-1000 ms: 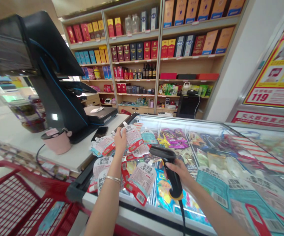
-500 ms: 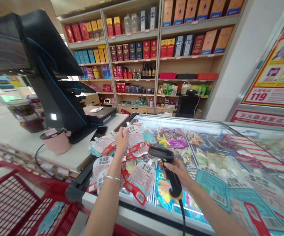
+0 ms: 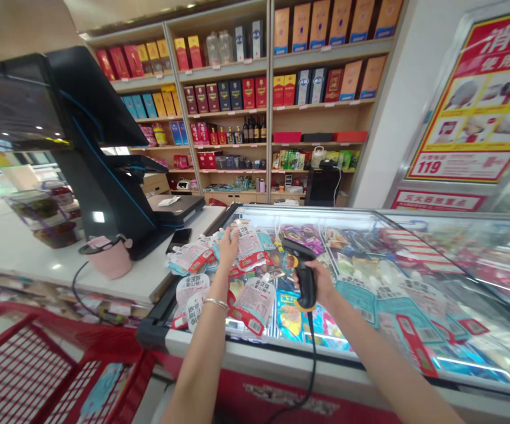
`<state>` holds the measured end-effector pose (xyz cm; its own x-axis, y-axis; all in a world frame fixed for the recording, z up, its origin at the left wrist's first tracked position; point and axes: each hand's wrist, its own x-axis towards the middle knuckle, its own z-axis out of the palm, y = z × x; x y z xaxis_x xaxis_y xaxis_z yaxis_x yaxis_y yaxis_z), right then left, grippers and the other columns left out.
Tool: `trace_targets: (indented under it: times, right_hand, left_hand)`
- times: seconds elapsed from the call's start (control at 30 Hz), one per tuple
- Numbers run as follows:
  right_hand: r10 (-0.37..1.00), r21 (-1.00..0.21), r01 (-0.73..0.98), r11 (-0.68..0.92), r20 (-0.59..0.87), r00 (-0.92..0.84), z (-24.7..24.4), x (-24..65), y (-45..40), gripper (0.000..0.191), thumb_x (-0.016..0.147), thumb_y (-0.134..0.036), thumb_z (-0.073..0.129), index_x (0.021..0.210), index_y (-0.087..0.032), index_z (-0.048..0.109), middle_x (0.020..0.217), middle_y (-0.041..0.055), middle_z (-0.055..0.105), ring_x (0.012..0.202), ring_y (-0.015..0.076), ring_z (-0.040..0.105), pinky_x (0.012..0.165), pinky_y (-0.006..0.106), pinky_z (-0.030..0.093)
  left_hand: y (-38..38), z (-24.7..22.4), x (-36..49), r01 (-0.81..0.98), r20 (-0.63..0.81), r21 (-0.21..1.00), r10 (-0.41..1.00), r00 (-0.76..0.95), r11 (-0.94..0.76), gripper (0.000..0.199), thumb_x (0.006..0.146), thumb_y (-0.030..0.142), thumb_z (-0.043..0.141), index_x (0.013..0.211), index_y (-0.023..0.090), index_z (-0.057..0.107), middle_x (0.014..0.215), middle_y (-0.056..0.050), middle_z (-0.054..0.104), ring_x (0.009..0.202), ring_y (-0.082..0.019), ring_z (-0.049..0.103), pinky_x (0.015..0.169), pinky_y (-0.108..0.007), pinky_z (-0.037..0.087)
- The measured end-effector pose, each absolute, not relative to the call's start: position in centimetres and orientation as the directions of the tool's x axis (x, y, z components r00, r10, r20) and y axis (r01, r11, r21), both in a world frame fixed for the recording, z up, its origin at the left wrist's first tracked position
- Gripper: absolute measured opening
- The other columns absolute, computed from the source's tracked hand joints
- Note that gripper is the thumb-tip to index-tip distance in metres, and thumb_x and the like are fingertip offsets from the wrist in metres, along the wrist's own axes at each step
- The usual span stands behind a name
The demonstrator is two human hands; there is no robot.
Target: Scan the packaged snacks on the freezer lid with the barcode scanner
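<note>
My left hand is closed at the spout end of a white, red and grey drink pouch, among a pile of similar pouches on the freezer's glass top. My fingertips are partly blurred. In my right hand is a black barcode scanner, its head tipped up to the left and its cable hanging down over the freezer front. Below and between my hands lies another drink pouch. More pouches lie left of my left forearm, and blue and grey pouches spread out right of the scanner.
The freezer holds colourful packets under its glass. On the counter at left stand a black checkout terminal, a pink cup-shaped container and a phone. A red shopping cart is at lower left. Shelves of boxes stand behind.
The view has turned to the right. My right hand has swung the scanner's head more upward, away from the pouch. My left hand stays at the pouch pile.
</note>
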<state>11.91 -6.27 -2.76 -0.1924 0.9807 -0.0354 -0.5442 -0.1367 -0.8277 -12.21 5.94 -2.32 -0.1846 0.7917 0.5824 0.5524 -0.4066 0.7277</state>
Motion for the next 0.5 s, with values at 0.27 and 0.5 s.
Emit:
trace_targets:
  times: [0.27,0.5]
  right_hand:
    - [0.981,-0.741,-0.648,0.176,0.077,0.179,-1.0,19.8,-10.8,0.025,0.068,-0.038,0.066,0.083,-0.018,0.064,0.068,-0.0012,0.062,0.042,0.0065,0.046,0.037,0.018,0.04]
    - [0.913,-0.741,-0.604,0.293,0.029,0.407,-2.9,28.1,-16.4,0.022,0.067,-0.034,0.071,0.077,-0.02,0.058,0.066,-0.004,0.058,0.044,0.0052,0.047,0.038,0.015,0.042]
  left_hand:
    - [3.6,-2.6,-3.0,0.484,0.483,0.727,0.864,0.141,-0.486,0.018,0.084,0.036,0.044,0.076,0.021,0.045,0.062,0.004,0.047,0.063,-0.014,0.048,0.064,-0.025,0.036]
    - [0.0,-4.5,8.2,0.389,0.387,0.809,0.897,0.212,-0.441,0.019,0.084,0.035,0.046,0.077,0.018,0.051,0.07,-0.001,0.058,0.07,-0.017,0.056,0.068,-0.028,0.041]
